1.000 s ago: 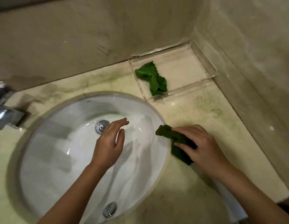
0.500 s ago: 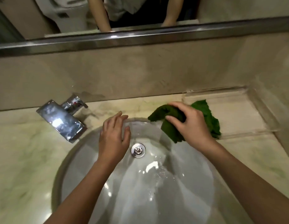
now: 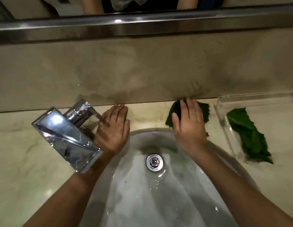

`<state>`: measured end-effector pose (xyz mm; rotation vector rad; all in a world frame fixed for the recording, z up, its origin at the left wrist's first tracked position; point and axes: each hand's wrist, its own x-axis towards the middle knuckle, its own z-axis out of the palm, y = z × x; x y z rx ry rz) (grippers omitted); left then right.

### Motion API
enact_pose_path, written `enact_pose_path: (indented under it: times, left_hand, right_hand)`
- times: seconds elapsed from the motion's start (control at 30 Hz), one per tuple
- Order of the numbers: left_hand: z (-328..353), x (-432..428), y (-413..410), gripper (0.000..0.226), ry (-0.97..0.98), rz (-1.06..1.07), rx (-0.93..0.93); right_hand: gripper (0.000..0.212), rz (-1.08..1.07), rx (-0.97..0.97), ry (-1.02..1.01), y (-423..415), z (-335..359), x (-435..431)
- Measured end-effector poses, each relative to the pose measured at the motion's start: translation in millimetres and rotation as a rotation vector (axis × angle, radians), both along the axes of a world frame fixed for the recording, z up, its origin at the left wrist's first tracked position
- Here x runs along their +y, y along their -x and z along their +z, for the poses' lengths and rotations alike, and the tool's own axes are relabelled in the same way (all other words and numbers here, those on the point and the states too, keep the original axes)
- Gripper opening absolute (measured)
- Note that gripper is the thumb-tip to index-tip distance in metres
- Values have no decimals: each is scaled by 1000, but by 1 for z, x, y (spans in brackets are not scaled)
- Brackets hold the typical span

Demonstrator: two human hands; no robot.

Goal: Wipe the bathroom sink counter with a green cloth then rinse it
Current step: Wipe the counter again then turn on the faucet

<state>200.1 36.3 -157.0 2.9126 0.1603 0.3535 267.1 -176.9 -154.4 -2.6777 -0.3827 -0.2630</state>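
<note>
My right hand [image 3: 189,123] presses flat on a dark green cloth [image 3: 174,113] on the pale marble counter [image 3: 147,117], behind the white sink basin [image 3: 142,202] and against the back wall. The cloth shows on both sides of the hand. My left hand [image 3: 113,130] rests flat on the counter beside the chrome tap [image 3: 65,136], fingers together, holding nothing. No water runs from the tap; the basin is wet around the drain [image 3: 154,161].
A second green cloth [image 3: 247,135] lies in a clear plastic tray [image 3: 224,122] on the counter at the right. A metal ledge [image 3: 142,25] under the mirror runs along the top. The beige wall [image 3: 142,71] stands behind the counter.
My right hand has slid the cloth from the sink's right rim back to the counter strip against the wall. My left hand has moved from over the basin onto the counter by the tap.
</note>
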Motion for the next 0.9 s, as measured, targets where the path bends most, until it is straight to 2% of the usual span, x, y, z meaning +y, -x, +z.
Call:
enact_pose_path:
  times: [0.07,0.2,0.33,0.43,0.5,0.6,0.7,0.77,0.83,0.9]
  left_hand:
    - [-1,0,0,43,-4,9,-11]
    - [0,0,3,43,2,26,-35]
    - [1,-2,1,43,5,28,-31]
    - [1,-2,0,44,-16,33,-15]
    - [-1,-1,-1,43,-27,30,-7]
    - [-1,1,-1,42,-39,15,-18]
    - [-2,3,2,41,-38,5,-38]
    - [-2,3,2,41,-43,7,-21]
    - [-1,1,1,42,-57,16,-1]
    - [0,-2,0,42,-54,40,11]
  right_hand:
    - [52,41,-47,-70,8,-5,28]
    - [39,162,-82,-45,17,-6,40]
    - [26,-106,-123,-61,8,-7,-18]
    - [26,-279,-177,-153,4,-13,-7]
    - [36,-196,-174,-205,7,-19,34]
    - [38,41,-176,-210,21,-21,89]
    - [41,156,-166,-192,21,-18,71]
    - [42,70,-135,-183,17,-16,28]
    - [36,-113,-129,-168,14,-10,-11]
    - [33,-261,-120,-172,13,-8,-19]
